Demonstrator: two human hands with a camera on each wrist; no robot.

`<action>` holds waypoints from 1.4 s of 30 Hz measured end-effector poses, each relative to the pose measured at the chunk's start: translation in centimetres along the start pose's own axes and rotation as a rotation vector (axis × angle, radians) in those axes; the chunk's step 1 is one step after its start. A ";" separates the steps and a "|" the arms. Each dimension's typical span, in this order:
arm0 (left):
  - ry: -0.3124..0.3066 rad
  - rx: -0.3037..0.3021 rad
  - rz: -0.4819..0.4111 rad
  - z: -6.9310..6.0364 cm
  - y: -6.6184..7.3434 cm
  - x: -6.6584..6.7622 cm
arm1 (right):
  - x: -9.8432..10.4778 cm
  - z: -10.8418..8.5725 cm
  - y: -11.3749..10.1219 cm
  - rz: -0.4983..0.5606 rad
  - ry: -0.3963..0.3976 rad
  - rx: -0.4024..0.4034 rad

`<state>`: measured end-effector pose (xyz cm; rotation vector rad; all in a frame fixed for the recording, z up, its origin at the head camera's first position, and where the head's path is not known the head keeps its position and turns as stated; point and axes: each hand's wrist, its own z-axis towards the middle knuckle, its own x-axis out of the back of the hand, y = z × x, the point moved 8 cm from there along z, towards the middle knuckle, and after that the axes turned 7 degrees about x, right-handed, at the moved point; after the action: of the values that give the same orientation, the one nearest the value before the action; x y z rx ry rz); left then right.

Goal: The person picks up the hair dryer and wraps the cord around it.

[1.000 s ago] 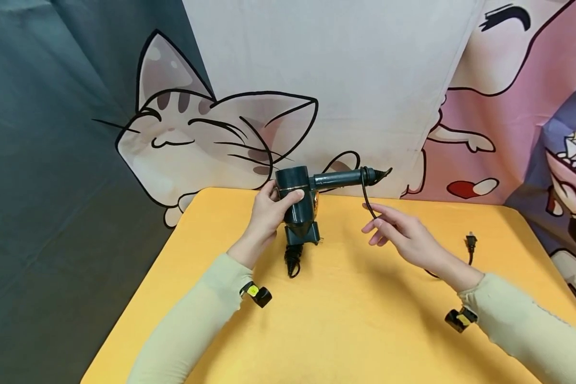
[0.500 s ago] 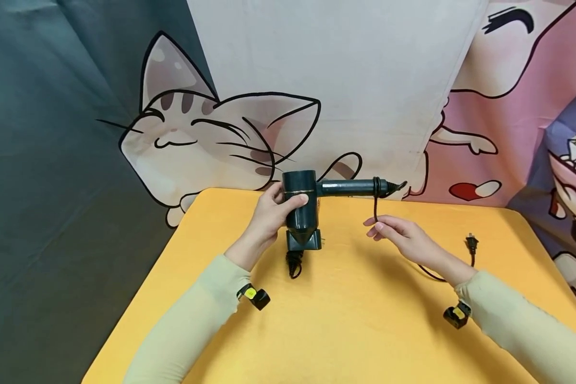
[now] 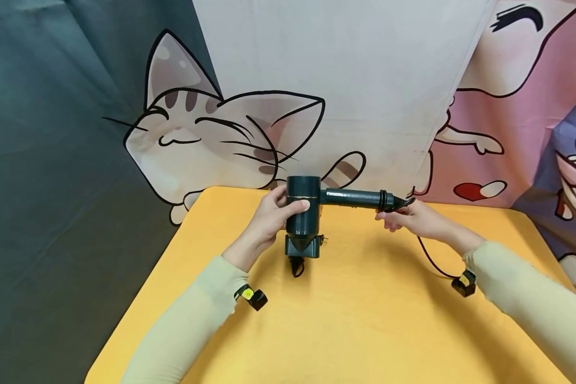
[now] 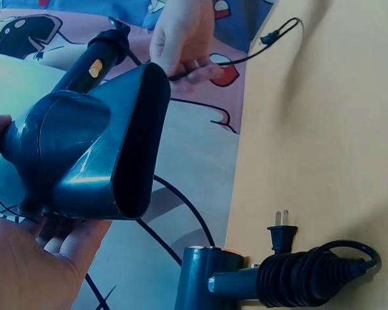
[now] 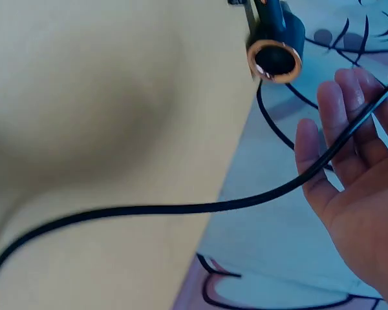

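My left hand (image 3: 269, 218) grips a dark green hair dryer (image 3: 303, 213) by its barrel, thumb across the front, and holds it above the table. Its handle (image 3: 355, 198) points right, with several turns of black cord round the end. Just below that end, my right hand (image 3: 426, 221) holds the loose cord (image 5: 246, 200), which crosses its fingers in the right wrist view. The handle end partly hides these fingers in the head view. In the left wrist view, the dryer's flat nozzle (image 4: 139, 142) faces the camera.
A second dark hair dryer (image 4: 210, 278) lies on the yellow table (image 3: 345, 320), its cord bundled round the handle and its plug (image 4: 282, 236) sticking up. The held dryer's plug (image 4: 269, 37) lies to the right. A cartoon-printed cloth (image 3: 379, 106) hangs behind the table.
The held dryer has shifted slightly right and down, its handle now tilting down to the right. My right hand has moved up and right, passing behind the handle end with the cord.
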<state>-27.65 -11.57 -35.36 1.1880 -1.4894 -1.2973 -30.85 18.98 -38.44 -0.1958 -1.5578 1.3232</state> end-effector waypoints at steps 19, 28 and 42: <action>-0.076 0.035 0.095 0.2 -0.7 -0.8 | 5.2 3.9 -5.3 -0.380 -0.227 -0.101; -0.004 0.023 0.133 1.1 -1.4 -0.7 | 5.3 5.4 -8.9 -0.584 -0.275 0.000; 0.178 -0.026 0.061 1.6 -1.0 0.6 | 3.5 2.5 -11.8 -0.405 -0.173 -0.010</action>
<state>-29.14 -11.82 -36.56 1.1996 -1.3659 -1.1358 -28.82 15.33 -26.67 0.2252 -1.6432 1.0321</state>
